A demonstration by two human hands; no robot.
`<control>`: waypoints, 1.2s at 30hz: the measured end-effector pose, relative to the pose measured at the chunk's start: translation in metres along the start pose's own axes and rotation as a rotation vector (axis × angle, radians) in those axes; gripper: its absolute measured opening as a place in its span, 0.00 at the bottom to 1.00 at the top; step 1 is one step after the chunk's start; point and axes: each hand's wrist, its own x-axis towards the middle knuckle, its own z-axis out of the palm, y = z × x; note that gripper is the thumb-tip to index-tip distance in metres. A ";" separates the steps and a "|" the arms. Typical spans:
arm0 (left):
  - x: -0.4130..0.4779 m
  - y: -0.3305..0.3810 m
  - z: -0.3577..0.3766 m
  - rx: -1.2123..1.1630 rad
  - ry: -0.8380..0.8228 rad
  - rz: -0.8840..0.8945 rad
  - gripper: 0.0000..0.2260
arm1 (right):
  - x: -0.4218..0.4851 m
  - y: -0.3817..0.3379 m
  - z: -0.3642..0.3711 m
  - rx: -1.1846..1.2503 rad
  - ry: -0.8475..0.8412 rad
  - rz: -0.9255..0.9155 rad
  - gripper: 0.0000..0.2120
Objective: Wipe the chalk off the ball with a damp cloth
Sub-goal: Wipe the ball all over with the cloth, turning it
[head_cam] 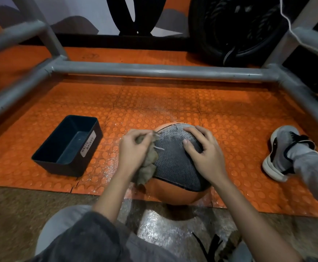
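Your ball [175, 167]: orange with a dark grey textured panel facing up, whitish haze on the panel's far end, resting on the floor [154, 103]. Your cloth [148, 168]: olive-brown, crumpled, pressed against the ball's left side.

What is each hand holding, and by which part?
The left hand grips a crumpled brown cloth by its upper end, the rest hanging against the orange and grey ball. The right hand only rests on the ball's grey top.
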 end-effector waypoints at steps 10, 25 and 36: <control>-0.022 0.023 0.019 0.024 -0.043 0.169 0.04 | 0.000 -0.002 0.005 -0.056 0.048 0.000 0.23; -0.016 0.024 0.019 0.023 -0.049 0.066 0.05 | -0.001 -0.001 0.000 -0.043 0.039 -0.010 0.20; -0.010 0.016 0.005 -0.036 0.048 -0.089 0.11 | -0.007 -0.002 0.002 -0.050 0.035 -0.041 0.22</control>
